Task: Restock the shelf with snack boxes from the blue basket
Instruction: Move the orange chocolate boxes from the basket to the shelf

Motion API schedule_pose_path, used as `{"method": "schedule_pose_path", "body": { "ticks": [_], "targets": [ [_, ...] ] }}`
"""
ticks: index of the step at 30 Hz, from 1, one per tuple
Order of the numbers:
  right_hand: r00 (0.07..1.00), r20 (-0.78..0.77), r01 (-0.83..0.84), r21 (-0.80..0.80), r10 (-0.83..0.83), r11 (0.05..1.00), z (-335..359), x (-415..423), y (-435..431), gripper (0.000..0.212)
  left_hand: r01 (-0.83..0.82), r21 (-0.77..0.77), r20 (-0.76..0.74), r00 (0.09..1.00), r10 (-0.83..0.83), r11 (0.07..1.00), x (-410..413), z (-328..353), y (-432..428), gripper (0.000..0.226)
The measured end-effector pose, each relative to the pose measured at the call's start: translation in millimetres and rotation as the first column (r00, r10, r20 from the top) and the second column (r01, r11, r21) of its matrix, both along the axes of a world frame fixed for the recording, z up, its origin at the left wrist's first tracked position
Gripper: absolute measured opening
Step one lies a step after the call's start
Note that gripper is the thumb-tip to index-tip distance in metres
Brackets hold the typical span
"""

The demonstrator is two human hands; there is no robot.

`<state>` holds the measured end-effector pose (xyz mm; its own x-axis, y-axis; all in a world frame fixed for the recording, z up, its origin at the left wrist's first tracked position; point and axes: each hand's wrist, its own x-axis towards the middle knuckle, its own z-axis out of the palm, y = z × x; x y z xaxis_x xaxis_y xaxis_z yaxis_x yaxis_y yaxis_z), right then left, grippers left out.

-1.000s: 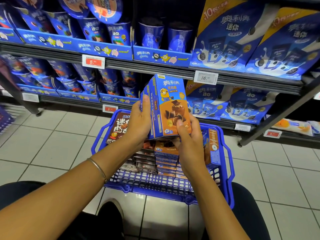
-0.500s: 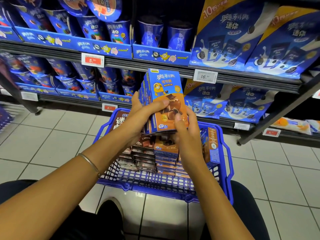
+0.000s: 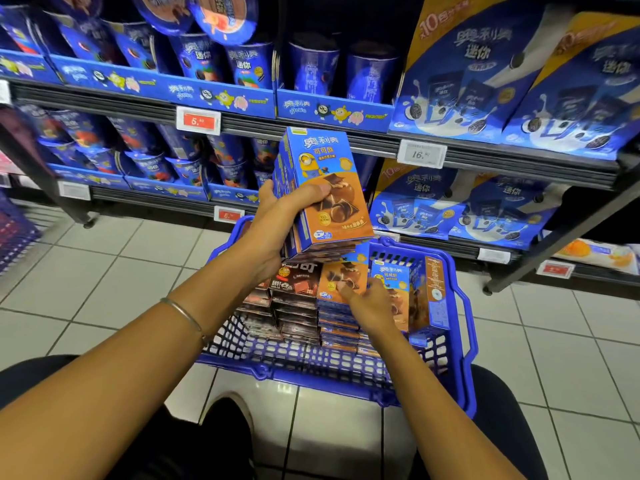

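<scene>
Left hand (image 3: 277, 220): closed around several upright blue-and-orange snack boxes (image 3: 329, 195), which are held above the basket's 12 o'clock rim.
Right hand (image 3: 372, 299): laid on stacked boxes (image 3: 301, 306) inside the blue basket (image 3: 464, 341); a grip cannot be told.
Shelf (image 3: 346, 133): at 12 o'clock, filled with blue cups (image 3: 311, 71).

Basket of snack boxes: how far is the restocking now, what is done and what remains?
Done: none of these boxes shows on the shelf yet. In hand: the left hand holds a stack of blue-orange boxes above the basket; the right hand reaches onto boxes inside it, grip unclear. Left: the held stack, plus the brown boxes and more blue-orange ones in the basket.
</scene>
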<state>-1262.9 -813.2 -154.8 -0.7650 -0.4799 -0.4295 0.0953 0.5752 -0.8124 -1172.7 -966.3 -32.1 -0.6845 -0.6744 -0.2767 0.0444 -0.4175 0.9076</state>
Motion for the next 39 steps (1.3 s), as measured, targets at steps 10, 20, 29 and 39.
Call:
{"method": "schedule_pose_path", "body": {
  "ticks": [10, 20, 29, 39],
  "targets": [
    [0.968, 0.056, 0.249, -0.113, -0.244, 0.962, 13, -20, 12, 0.042, -0.021, -0.023, 0.020, 1.000, 0.022, 1.000, 1, 2, -11, 0.083],
    [0.924, 0.320, 0.376, -0.673, -0.207, 0.637, 128, -47, 26, 0.015, 0.040, -0.018, 0.057, 0.998, -0.039, 0.999, -4, -5, 2, 0.099],
    [0.952, 0.301, 0.151, -0.605, 0.050, 0.782, 138, -24, 10, 0.021, 0.112, -0.043, 0.092, 0.990, -0.108, 0.993, -6, 0, 5, 0.112],
    [0.890, 0.404, 0.136, -0.680, 0.213, 0.721, 129, -13, 5, 0.029, 0.132, -0.217, 0.289, 0.955, -0.065, 0.967, -11, 4, 9, 0.141]
  ]
}}
